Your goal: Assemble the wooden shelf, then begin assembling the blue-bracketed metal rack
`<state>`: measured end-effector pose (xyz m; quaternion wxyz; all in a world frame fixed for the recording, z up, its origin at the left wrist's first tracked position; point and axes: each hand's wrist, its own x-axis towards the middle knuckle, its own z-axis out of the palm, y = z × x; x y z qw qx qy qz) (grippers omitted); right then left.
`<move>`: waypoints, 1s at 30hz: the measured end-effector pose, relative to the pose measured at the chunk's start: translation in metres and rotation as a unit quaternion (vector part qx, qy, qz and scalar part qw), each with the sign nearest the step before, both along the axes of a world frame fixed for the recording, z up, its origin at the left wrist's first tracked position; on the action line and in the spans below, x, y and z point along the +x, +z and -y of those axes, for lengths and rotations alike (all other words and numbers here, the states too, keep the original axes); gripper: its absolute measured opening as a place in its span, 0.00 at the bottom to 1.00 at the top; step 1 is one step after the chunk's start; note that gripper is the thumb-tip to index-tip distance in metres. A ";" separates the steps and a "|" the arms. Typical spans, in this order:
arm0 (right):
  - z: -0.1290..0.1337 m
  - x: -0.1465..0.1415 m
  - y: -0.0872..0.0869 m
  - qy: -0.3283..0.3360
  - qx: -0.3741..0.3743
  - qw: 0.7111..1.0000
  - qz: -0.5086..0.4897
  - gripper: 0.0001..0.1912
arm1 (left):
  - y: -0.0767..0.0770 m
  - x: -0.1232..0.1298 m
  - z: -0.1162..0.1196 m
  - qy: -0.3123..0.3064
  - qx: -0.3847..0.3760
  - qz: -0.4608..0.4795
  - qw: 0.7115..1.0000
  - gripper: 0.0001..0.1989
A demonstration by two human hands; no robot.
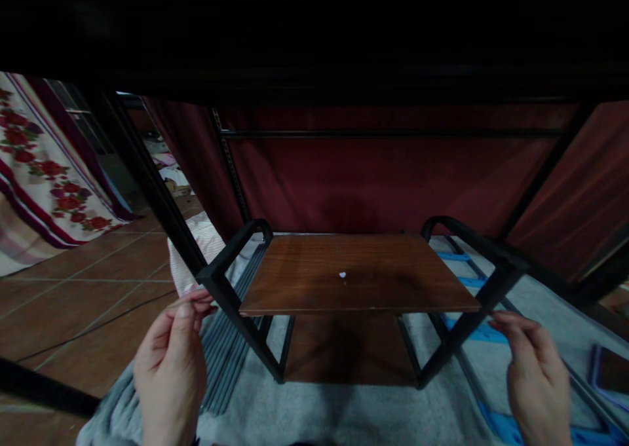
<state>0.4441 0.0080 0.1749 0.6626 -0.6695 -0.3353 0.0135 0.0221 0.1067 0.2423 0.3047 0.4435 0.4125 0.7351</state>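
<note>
A small stand with a brown wood-grain top board (354, 256) and a black metal frame (255, 348) is in the middle, with a lower brown board (344, 351) under the top. One small white piece (343, 275) lies on the top board. My left hand (174, 361) is beside the frame's left side, thumb and fingers pinched together; whatever they hold, if anything, is too small to name. To the right of the frame, my right hand (535, 367) has its thumb and fingers drawn together, fingertips near the black bar, their contents hidden.
Grey rods (230, 361) lie left of the stand on a grey cloth (363, 410). Blue plastic parts (479, 331) and a phone (612, 371) are at right. Black bars surround the space, a dark red curtain (383, 184) hangs behind, and a cable (98, 325) crosses the tiled floor.
</note>
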 end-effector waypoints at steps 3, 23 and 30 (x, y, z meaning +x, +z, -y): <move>-0.004 -0.006 0.017 0.001 0.064 0.998 -0.006 0.20 | 0.013 0.004 0.003 0.036 0.028 -0.015 0.999 0.13; -0.003 0.011 0.074 0.032 0.154 0.988 0.007 0.16 | 0.025 -0.024 -0.012 0.021 0.005 -0.034 0.999 0.13; -0.034 0.036 0.095 0.121 0.127 0.980 -0.090 0.18 | 0.050 -0.027 -0.032 -0.107 -0.067 0.016 0.992 0.16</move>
